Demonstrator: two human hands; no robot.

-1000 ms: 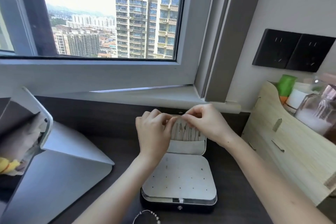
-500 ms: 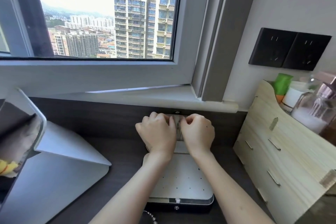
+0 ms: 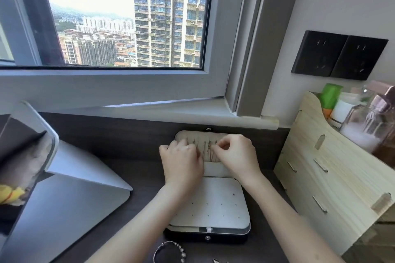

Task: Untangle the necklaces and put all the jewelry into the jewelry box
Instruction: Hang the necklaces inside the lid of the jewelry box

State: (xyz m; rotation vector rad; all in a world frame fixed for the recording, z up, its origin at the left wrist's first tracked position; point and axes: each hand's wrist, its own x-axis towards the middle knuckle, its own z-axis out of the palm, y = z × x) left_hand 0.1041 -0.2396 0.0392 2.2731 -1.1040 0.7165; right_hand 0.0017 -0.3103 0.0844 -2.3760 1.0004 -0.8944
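Note:
An open black jewelry box [image 3: 213, 215] with a white lining stands on the dark desk, its lid upright against the back wall. Several thin necklaces [image 3: 208, 151] hang in the lid above a white pocket. My left hand [image 3: 181, 162] rests against the lid's left side with curled fingers; what it holds is hidden. My right hand [image 3: 235, 156] pinches at a necklace chain near the lid's top. A beaded bracelet [image 3: 171, 252] lies on the desk in front of the box. A small piece of jewelry [image 3: 215, 260] shows at the bottom edge.
A silver tilted mirror stand [image 3: 64, 188] fills the left of the desk. A wooden drawer organizer [image 3: 331, 177] with bottles on top stands at the right. Window sill and wall sockets [image 3: 339, 55] are behind.
My hands, pressed together at the lid's middle half a second ago, have parted slightly, showing the hanging chains between them. The bracelet has come into fuller view.

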